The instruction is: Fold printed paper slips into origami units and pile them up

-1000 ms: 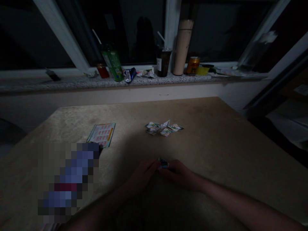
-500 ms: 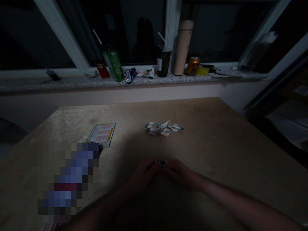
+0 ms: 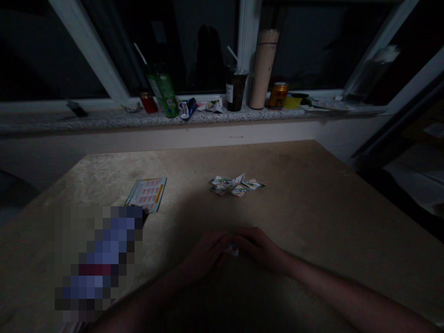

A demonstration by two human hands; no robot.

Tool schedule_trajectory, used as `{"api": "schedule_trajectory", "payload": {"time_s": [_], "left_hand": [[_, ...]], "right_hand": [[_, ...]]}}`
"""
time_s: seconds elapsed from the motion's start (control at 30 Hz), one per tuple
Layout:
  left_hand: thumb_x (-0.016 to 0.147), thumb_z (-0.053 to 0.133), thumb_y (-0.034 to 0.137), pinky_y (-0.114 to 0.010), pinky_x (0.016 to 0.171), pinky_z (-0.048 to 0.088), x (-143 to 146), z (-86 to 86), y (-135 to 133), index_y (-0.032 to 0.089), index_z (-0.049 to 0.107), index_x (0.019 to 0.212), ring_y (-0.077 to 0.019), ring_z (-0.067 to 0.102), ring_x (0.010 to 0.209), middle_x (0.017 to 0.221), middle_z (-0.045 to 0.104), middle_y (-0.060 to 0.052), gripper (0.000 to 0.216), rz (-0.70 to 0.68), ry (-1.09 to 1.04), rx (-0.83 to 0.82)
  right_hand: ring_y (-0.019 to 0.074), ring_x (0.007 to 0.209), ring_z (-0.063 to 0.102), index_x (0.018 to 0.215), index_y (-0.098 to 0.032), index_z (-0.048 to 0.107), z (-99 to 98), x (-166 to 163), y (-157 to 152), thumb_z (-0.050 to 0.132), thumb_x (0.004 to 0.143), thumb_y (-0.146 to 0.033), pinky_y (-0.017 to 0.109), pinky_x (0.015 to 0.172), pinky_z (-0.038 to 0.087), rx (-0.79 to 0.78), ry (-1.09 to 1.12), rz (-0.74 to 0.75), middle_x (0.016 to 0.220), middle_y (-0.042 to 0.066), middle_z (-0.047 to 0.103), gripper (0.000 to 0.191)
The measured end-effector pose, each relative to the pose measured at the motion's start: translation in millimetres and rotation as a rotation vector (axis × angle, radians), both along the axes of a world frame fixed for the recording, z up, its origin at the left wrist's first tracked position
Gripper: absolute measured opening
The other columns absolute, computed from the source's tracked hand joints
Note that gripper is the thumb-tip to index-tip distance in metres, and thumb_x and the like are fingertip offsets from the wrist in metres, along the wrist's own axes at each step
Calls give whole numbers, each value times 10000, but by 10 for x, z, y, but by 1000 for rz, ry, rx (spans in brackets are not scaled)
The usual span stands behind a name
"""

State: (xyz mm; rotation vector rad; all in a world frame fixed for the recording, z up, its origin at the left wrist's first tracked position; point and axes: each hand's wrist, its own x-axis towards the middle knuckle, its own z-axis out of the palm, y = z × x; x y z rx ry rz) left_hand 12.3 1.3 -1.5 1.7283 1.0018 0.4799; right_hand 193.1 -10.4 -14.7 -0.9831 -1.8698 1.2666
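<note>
Close together near the front of the table, my left hand (image 3: 210,249) and my right hand (image 3: 258,245) both grip one small piece of folded printed paper (image 3: 231,250). Its pale patterned end shows below the fingers, while the rest is covered by them. Both hands are closed, fingertips meeting over the paper. Beyond them lie several folded paper pieces (image 3: 237,185) in a loose cluster, white with red and green print. A stack of printed sheets (image 3: 147,194) rests further left.
A blurred-out blue object (image 3: 104,249) lies at the left of the wooden table (image 3: 294,185). Along the stone windowsill (image 3: 215,119) stand a green carton (image 3: 164,92), a dark cup with a straw (image 3: 236,90), a tall beige flask (image 3: 264,69) and a gold can (image 3: 278,95).
The paper in my hands has turned or shifted, so its pale end now shows below my fingers instead of above them. My fingers have come closer together over it.
</note>
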Motion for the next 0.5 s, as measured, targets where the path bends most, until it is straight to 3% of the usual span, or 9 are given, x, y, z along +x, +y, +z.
{"api": "schedule_trajectory", "payload": {"time_s": [0.2,0.37,0.5], "left_hand": [[898,330,442,-185,508,342,-16,-30,-16,143,565,731,-104,464,511,555,514,31,416,-11,-52,-73],[747,592,366,-175,533,358,-6,-46,-27,122,607,709,-106,477,564,613,538,33,247,-90,19,-122],[770,565,327,-181,553,376,11,-16,-24,116,633,692,-117,510,588,625,575,24,235,-81,78,-113]], "right_hand": [[92,569,424,647,-149,513,72,13,-15,400,912,-356,196,535,336,65,-32,-26,608,-20,481,354],[89,558,415,645,-157,484,59,23,-31,405,909,-328,199,527,314,143,-78,-107,597,-27,470,325],[87,554,409,642,-157,483,42,17,-38,414,907,-316,201,530,310,185,-112,-98,597,-28,461,317]]}}
